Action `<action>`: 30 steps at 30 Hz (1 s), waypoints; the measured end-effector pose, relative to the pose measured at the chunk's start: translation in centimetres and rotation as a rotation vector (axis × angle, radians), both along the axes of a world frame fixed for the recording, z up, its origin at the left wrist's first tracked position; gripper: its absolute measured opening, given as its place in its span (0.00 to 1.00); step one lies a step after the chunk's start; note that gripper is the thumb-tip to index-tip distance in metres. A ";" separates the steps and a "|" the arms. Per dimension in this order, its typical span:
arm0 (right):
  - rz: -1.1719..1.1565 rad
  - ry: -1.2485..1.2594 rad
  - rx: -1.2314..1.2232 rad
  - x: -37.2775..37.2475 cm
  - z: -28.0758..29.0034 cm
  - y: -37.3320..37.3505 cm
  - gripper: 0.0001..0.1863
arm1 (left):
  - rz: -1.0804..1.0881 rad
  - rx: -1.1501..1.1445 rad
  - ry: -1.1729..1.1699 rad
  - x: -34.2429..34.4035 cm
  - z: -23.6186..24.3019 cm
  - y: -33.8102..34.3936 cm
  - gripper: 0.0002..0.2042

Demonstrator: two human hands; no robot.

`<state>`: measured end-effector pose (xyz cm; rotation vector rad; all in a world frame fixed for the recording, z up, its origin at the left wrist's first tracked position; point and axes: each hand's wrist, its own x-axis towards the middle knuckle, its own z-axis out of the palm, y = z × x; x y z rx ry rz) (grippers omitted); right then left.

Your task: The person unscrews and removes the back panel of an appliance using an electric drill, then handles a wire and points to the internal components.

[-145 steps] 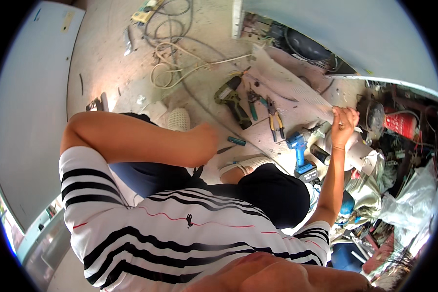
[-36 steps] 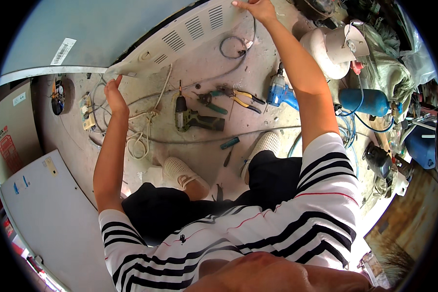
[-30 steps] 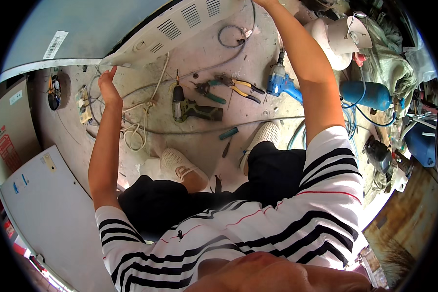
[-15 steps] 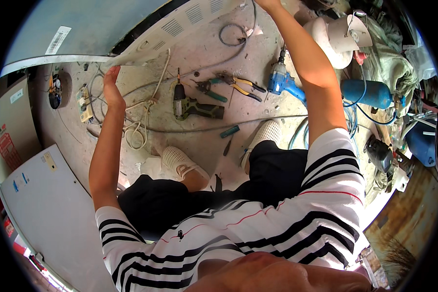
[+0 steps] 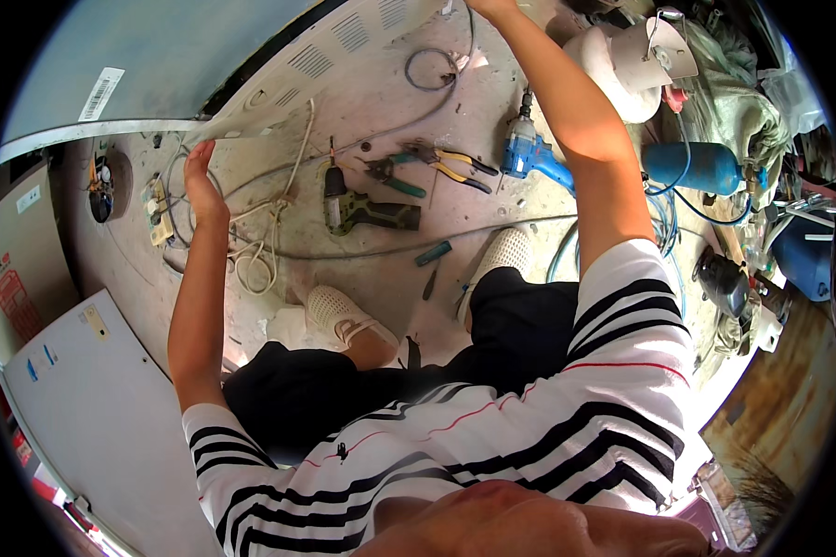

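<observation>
A pale vented panel slants across the top, along the dark edge of a large grey appliance. My left hand is raised at the panel's lower left corner, its fingertips gripping the edge there. At the panel's far right end, my right hand reaches up to the picture's border; its fingers are cut off from sight. Below the panel, a green-and-black cordless drill lies on the floor. Pliers with green handles and others with yellow-black handles lie beside it. A blue power tool rests near my right forearm.
Cream rope and grey cable loop over the floor around my feet. At right stand a blue gas cylinder with a hose and a pale container. A white appliance door and a cardboard box are at left.
The view has shifted slightly, so the floor things sit a little further left. Both hands stay by the panel's ends; the left hand's fingers are now closer against its corner.
</observation>
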<state>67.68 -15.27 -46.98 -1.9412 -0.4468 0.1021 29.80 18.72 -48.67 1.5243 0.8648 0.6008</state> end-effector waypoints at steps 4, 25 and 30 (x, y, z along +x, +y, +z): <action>-0.065 -0.085 -0.087 0.2 -0.2 0.0 0.38 | 0.027 0.009 0.017 0.3 0.3 -0.6 0.20; -0.038 -0.065 -0.212 0.0 0.0 -0.3 0.41 | 0.027 -0.020 -0.010 -0.2 -0.5 -0.2 0.20; -0.088 -0.078 -0.089 1.2 -2.4 -0.6 0.43 | -0.011 -0.032 -0.011 0.5 0.2 -1.3 0.22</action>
